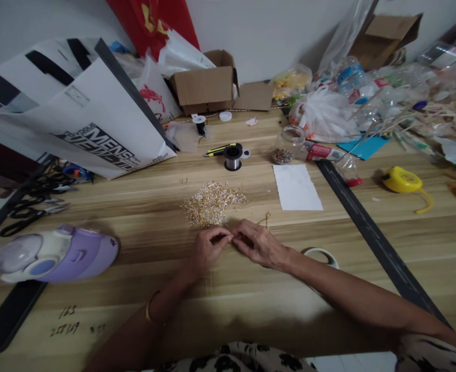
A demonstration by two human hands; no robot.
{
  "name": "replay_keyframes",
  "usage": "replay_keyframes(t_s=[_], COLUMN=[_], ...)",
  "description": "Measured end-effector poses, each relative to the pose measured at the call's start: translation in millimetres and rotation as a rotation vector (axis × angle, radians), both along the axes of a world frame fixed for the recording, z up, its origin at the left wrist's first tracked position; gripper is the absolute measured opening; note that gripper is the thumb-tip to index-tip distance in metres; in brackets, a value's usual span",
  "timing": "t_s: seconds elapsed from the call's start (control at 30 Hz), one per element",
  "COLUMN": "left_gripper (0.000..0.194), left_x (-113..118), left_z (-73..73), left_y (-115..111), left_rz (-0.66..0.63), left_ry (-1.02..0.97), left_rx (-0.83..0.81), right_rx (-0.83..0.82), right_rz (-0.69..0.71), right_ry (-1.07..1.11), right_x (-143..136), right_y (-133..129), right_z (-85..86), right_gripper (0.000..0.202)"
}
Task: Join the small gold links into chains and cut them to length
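Note:
My left hand (211,249) and my right hand (259,244) meet at the fingertips just in front of a pile of small gold and clear beads (212,202). Both are pinched closed on something too small to make out. Faint thin strands hang below my left hand. A short gold chain-like piece (267,219) lies behind my right hand. Beyond the beads stands a spool of silver wire (233,159), beside a yellow and black cutter (218,150).
White paper (298,187), a bead jar (284,155), a tape roll (323,255) and a dark metal strip (371,232) lie to the right, with a yellow tape measure (402,179). A purple bottle (73,254), scissors (28,214) and a paper bag (107,113) are left.

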State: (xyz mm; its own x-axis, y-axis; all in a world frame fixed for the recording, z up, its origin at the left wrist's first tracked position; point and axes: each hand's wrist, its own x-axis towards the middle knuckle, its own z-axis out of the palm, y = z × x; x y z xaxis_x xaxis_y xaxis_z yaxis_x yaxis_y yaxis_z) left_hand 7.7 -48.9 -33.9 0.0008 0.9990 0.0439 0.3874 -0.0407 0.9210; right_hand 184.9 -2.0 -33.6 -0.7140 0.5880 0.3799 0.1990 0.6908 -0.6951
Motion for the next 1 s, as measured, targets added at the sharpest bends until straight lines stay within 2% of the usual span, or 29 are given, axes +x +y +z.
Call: replay_keyframes(t_s=[0.7,1.0], left_gripper=[0.015,0.017], left_x=[-1.2,0.3], left_z=[1.8,0.6], left_y=[0.8,-0.5], left_rz=[-0.034,-0.028], left_ry=[0.059,0.048], left_rx=[0.013,-0.001], right_rx=[0.015,0.09], right_rz=[-0.006,-0.025], right_ry=[0.008,-0.035], right_x=[0.2,0.9], right_y=[2.2,1.3], right_z=[-1.8,-2.9], right_gripper=[0.007,0.011])
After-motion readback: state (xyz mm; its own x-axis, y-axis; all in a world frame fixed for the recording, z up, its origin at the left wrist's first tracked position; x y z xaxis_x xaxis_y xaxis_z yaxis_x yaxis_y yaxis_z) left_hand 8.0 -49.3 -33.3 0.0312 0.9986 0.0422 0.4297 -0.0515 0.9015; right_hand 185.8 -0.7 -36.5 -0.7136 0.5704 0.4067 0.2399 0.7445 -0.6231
